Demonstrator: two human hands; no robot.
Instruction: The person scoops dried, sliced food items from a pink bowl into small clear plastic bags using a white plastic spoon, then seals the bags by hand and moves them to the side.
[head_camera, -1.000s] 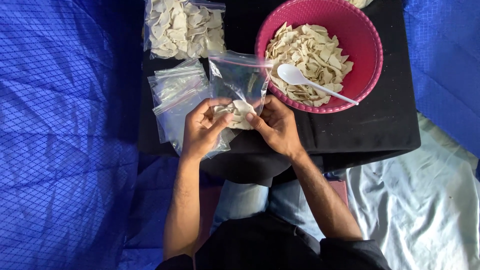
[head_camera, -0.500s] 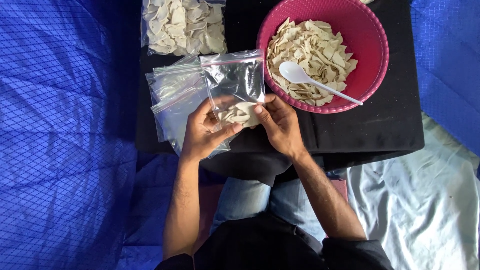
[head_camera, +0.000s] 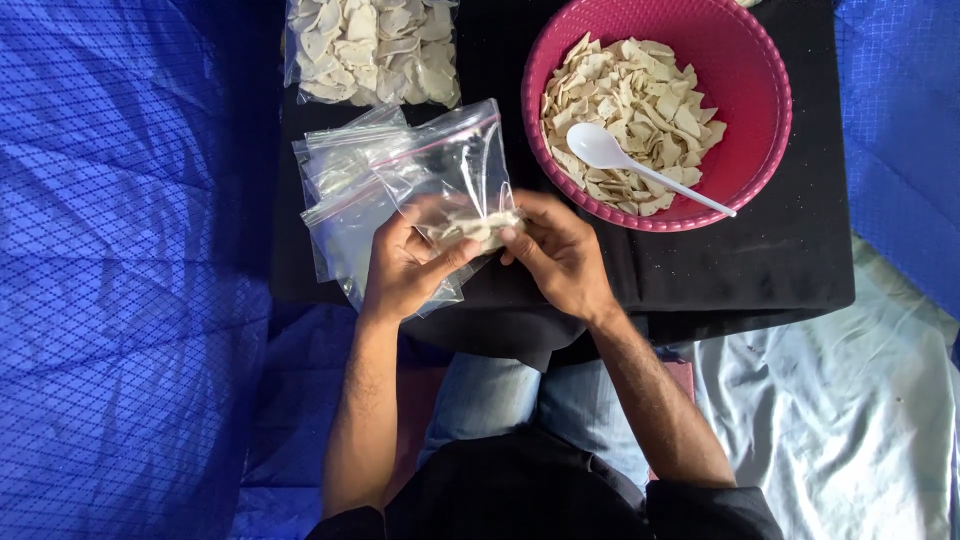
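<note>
We pinch a clear zip bag (head_camera: 455, 175) between our left hand (head_camera: 405, 265) and right hand (head_camera: 560, 250), both closed on its lower end, where a few pale chips sit. It hangs over the black bench (head_camera: 780, 250), beside empty bags (head_camera: 340, 205) and a pink bowl (head_camera: 755, 100) of chips with a white spoon (head_camera: 610, 150).

I see a makeshift food-packing spot: a small table draped in black cloth (head_camera: 780, 260), blue tarpaulin (head_camera: 120, 250) filling the left of the frame, a round pink plastic bowl (head_camera: 755, 60) of pale chips upper right, clear zip-top plastic bags (head_camera: 345, 190) stacked centre-left.
</note>
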